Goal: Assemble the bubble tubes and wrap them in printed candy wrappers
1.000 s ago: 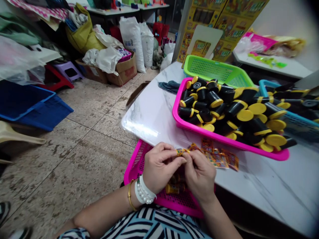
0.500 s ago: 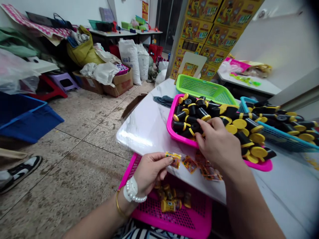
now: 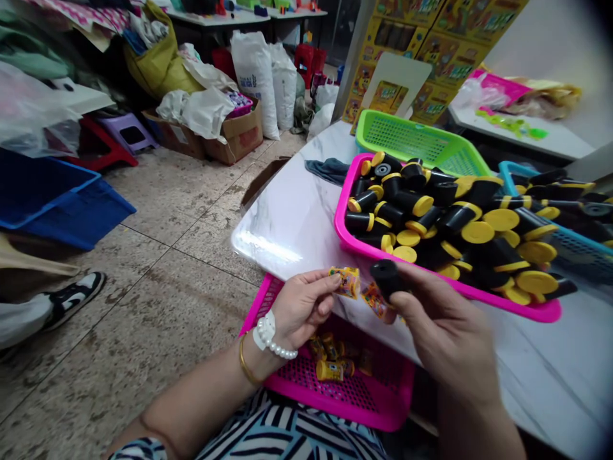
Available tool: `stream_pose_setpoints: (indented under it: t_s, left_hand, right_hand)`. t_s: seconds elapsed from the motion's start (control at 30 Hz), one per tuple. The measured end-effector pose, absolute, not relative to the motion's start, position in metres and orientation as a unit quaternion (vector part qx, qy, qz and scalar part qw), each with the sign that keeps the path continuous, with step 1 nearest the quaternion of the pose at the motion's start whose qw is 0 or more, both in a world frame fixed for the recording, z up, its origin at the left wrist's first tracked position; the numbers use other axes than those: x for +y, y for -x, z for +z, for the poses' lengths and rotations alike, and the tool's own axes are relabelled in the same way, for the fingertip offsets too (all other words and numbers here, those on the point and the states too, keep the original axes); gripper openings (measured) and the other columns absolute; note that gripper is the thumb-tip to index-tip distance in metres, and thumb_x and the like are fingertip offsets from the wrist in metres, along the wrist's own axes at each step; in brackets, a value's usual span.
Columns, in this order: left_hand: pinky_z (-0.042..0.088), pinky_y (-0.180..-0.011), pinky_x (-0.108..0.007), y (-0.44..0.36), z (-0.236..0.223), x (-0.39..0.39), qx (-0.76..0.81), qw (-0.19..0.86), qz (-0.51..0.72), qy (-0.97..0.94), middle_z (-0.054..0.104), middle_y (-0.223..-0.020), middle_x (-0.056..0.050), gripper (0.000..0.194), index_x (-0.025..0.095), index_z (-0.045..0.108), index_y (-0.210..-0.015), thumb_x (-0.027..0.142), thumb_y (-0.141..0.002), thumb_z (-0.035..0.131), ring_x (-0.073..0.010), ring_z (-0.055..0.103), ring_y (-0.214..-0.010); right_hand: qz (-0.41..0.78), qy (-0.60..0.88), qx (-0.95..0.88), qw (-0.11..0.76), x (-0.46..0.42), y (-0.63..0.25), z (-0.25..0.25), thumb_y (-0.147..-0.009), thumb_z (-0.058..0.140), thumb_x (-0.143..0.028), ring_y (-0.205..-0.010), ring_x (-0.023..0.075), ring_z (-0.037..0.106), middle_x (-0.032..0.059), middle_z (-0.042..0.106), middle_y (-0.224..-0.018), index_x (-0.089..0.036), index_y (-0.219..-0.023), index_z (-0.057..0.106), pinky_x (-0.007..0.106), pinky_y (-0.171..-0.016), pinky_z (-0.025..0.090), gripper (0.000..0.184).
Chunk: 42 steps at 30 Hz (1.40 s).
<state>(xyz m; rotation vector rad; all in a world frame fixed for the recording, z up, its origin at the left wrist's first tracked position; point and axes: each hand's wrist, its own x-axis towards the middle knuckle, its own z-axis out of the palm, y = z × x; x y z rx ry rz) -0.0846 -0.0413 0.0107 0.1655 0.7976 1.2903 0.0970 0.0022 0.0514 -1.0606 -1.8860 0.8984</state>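
My left hand [image 3: 306,303] pinches a small printed yellow plastic sleeve [image 3: 348,282] between thumb and fingertips. Close to its right, my right hand [image 3: 443,322] grips a black canister [image 3: 385,278], its dark end turned toward the sleeve. More printed sleeves [image 3: 376,301] lie on the table edge, partly hidden behind my right hand. Behind both hands stands a pink basket [image 3: 341,220] heaped with black canisters with yellow lids [image 3: 454,217]. Below the table edge, a second pink basket [image 3: 335,406] over my lap holds several canisters wrapped in yellow sleeves [image 3: 330,370].
A green basket [image 3: 421,137] and a dark cloth [image 3: 328,169] lie at the back of the white table [image 3: 282,223]. A blue basket [image 3: 575,246] of canisters is at right. Stacked yellow boxes [image 3: 445,70] rise behind. On the floor at left are a blue crate [image 3: 71,204] and a person's shoe [image 3: 76,297].
My right hand has come out of the heaped basket toward me with a black canister. My left hand still holds the sleeve. The view has tilted down.
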Motion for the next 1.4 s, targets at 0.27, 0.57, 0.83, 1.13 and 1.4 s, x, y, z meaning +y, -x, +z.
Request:
stream_pose_setpoints:
  t_s: [0.27,0.57,0.83,1.13,1.4]
  left_hand:
    - [0.014,-0.034,-0.011,0.074,0.011,-0.047,0.4,0.705,0.578,-0.089,0.05,-0.047,0.007,0.031,0.01,0.066,-0.087,0.03,-0.07,0.082,0.001,0.031,-0.035]
    - [0.024,-0.035,-0.012,0.076,0.009,-0.058,0.453,0.674,0.554,-0.183,0.055,-0.05,0.005,0.03,0.013,0.064,-0.084,0.036,-0.072,0.08,-0.0016,0.038,-0.037]
    - [0.016,-0.036,-0.012,0.08,0.01,-0.05,0.428,0.69,0.572,-0.12,0.051,-0.051,0.006,0.028,0.011,0.067,-0.083,0.031,-0.07,0.081,0.0003,0.036,-0.038]
    - [0.014,-0.035,-0.012,0.081,0.007,-0.048,0.334,0.755,0.559,-0.073,0.051,-0.057,0.006,0.021,0.009,0.065,-0.08,0.023,-0.072,0.078,0.0024,0.032,-0.039]
    - [0.011,-0.035,-0.015,0.079,0.006,-0.05,0.37,0.748,0.539,-0.116,0.049,-0.049,0.006,0.023,0.01,0.065,-0.077,0.03,-0.075,0.077,0.001,0.03,-0.035]
  right_hand:
    - [0.325,0.419,-0.781,0.33,-0.005,-0.097,0.037,-0.086,0.068,-0.023,-0.102,0.0189,0.065,0.0033,0.066,-0.112,-0.032,-0.116,0.071,0.032,-0.088,0.056,0.031]
    - [0.332,0.429,-0.765,0.347,-0.03,-0.094,0.028,-0.091,0.061,-0.022,-0.118,0.0243,0.064,0.0096,0.06,-0.137,-0.026,-0.147,0.043,0.041,-0.1,0.055,0.059]
    - [0.485,0.468,-0.626,0.392,-0.021,-0.098,0.024,-0.083,0.073,-0.028,-0.094,0.0215,0.073,0.0056,0.074,-0.111,-0.025,-0.116,0.07,0.034,-0.083,0.063,0.033]
    - [0.57,0.449,-0.591,0.351,-0.013,-0.101,0.027,-0.079,0.076,-0.026,-0.055,0.0105,0.066,0.0073,0.076,-0.1,-0.02,-0.102,0.068,0.02,-0.049,0.058,0.025]
    - [0.451,0.451,-0.689,0.345,-0.01,-0.101,0.03,-0.079,0.072,-0.023,-0.069,0.0156,0.068,0.0051,0.074,-0.09,-0.021,-0.096,0.064,0.022,-0.054,0.055,0.019]
